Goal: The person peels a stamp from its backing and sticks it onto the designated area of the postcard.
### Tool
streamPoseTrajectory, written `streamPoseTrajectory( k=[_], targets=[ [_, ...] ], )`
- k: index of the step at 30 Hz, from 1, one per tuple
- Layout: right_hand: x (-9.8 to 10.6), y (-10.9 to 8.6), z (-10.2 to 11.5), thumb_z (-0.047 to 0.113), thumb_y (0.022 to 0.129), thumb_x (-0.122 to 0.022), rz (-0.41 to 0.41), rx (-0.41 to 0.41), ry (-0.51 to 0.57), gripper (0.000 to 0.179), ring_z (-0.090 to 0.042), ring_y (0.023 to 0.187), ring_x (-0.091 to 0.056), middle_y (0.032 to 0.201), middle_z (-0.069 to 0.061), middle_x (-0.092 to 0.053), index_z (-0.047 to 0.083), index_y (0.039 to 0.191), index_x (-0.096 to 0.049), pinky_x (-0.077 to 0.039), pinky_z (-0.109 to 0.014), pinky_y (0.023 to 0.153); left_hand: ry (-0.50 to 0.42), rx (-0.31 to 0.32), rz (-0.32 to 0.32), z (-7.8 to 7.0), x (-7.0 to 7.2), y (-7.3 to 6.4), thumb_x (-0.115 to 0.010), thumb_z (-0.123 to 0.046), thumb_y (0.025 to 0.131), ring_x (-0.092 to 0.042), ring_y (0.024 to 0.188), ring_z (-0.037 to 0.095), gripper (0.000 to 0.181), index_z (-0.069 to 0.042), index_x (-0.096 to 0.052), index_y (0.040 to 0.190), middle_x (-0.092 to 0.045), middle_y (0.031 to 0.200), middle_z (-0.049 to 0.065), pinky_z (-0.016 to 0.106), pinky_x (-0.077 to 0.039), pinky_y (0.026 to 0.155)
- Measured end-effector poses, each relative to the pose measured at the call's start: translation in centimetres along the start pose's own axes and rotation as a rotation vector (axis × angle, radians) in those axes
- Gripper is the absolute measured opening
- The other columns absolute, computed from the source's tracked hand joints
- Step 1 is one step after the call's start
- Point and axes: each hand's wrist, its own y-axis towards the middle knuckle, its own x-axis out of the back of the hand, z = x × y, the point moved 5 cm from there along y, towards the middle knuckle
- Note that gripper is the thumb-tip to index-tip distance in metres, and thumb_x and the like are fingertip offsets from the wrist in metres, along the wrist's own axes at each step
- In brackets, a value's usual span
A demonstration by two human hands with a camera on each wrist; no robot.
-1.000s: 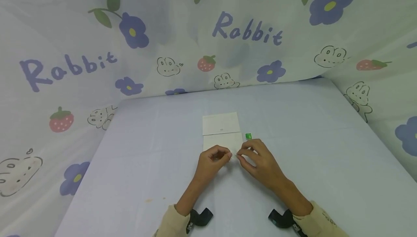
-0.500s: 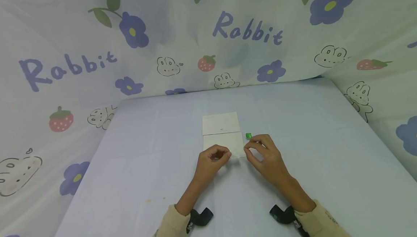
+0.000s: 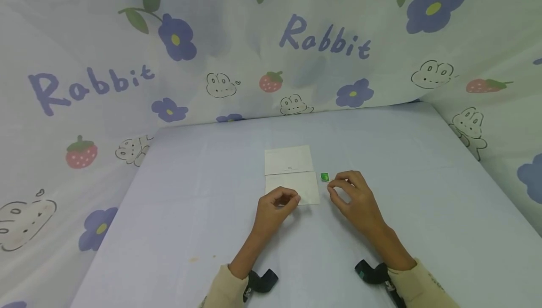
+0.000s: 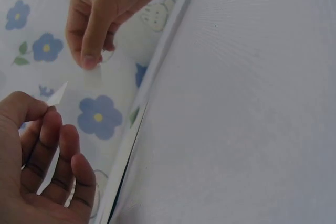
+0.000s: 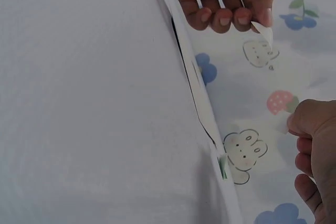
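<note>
In the head view my left hand (image 3: 275, 209) is over the near half of a folded white card (image 3: 289, 160). Between its thumb and index finger it pinches a small white paper piece (image 4: 58, 95), whose pointed corner sticks out in the left wrist view. My right hand (image 3: 357, 202) is apart from it, to the right of the card. Its thumb and index finger pinch a small translucent strip (image 4: 93, 76), faint against the patterned cloth. Just left of those right fingertips a small green square (image 3: 324, 177) lies on the table.
A white cloth covers the table (image 3: 203, 171). Behind it and at the sides hangs a curtain (image 3: 237, 40) printed with flowers, rabbits and strawberries. Black wrist-worn devices (image 3: 263, 280) sit at both cuffs. Small yellowish stains (image 3: 193, 259) mark the near left cloth.
My right hand has drawn away from the left fingertips, to the right and slightly farther from me, baring the card's near right corner. My left hand has stayed nearly still.
</note>
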Motion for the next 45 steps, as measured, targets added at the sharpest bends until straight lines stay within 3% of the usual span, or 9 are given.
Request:
streamPoseTrajectory(
  k=[7, 13, 20, 29, 36, 41, 45],
  targets=[
    [-0.1, -0.2, -0.5, -0.005, 0.075, -0.081, 0.026, 0.015, -0.016, 0.017, -0.025, 0.094, -0.056, 0.100, -0.007, -0.061, 0.003, 0.088, -0.072, -0.041, -0.026, 0.080, -0.007, -0.009, -0.005, -0.1, 0.0, 0.0, -0.072, -0.022, 0.095, -0.066, 0.080, 0.016, 0.006, -0.017, -0.073, 0.098, -0.069, 0.090, -0.007, 0.030, -0.056, 0.073],
    [-0.3, -0.4, -0.9, 0.001, 0.082, -0.075, 0.043, 0.039, -0.039, 0.005, -0.026, 0.090, -0.057, 0.099, -0.008, -0.062, 0.001, 0.087, -0.072, -0.046, -0.035, 0.076, -0.014, 0.005, -0.007, -0.1, 0.0, 0.1, -0.072, -0.021, 0.095, -0.067, 0.080, 0.017, 0.006, -0.017, -0.073, 0.098, -0.069, 0.090, -0.007, 0.031, -0.056, 0.074],
    [-0.5, -0.4, -1.1, -0.001, 0.076, -0.079, 0.087, 0.056, -0.101, 0.010, -0.027, 0.087, -0.058, 0.096, -0.009, -0.063, 0.002, 0.083, -0.073, -0.048, -0.042, 0.075, -0.016, 0.006, -0.006, -0.1, -0.1, 0.1, -0.072, -0.021, 0.095, -0.067, 0.080, 0.017, 0.006, -0.016, -0.073, 0.098, -0.069, 0.090, -0.005, 0.031, -0.056, 0.073],
    [-1.2, -0.5, -1.2, -0.003, 0.070, -0.085, 0.175, 0.075, -0.152, 0.017, -0.025, 0.083, -0.059, 0.091, -0.006, -0.063, 0.005, 0.079, -0.073, -0.048, -0.041, 0.071, -0.010, 0.016, -0.007, -0.3, -0.1, 0.1, -0.072, -0.022, 0.094, -0.067, 0.080, 0.017, 0.006, -0.016, -0.073, 0.097, -0.070, 0.090, -0.005, 0.030, -0.056, 0.073],
    [-1.9, -1.1, -1.3, 0.001, 0.073, -0.085, 0.268, 0.061, -0.179, 0.014, -0.021, 0.084, -0.058, 0.091, -0.002, -0.061, 0.008, 0.079, -0.075, -0.047, -0.039, 0.071, -0.009, 0.010, -0.018, -0.1, 0.0, 0.1, -0.073, -0.021, 0.094, -0.067, 0.080, 0.017, 0.006, -0.015, -0.073, 0.097, -0.069, 0.090, -0.005, 0.030, -0.055, 0.072],
    [-1.9, -1.1, -1.1, 0.004, 0.072, -0.086, 0.241, 0.075, -0.179, 0.015, -0.022, 0.086, -0.059, 0.092, -0.002, -0.061, 0.008, 0.080, -0.075, -0.047, -0.038, 0.071, -0.007, 0.012, -0.015, -0.1, 0.0, 0.1, -0.073, -0.021, 0.094, -0.066, 0.079, 0.017, 0.006, -0.016, -0.074, 0.098, -0.069, 0.090, -0.005, 0.029, -0.055, 0.072],
    [-1.6, -0.9, -0.6, 0.003, 0.071, -0.087, 0.181, 0.073, -0.105, 0.018, -0.022, 0.090, -0.059, 0.096, -0.003, -0.062, 0.009, 0.084, -0.075, -0.047, -0.036, 0.074, 0.001, 0.012, -0.016, 0.0, 0.0, 0.1, -0.072, -0.021, 0.094, -0.067, 0.078, 0.017, 0.006, -0.016, -0.074, 0.098, -0.069, 0.089, -0.005, 0.029, -0.055, 0.072]
  ],
)
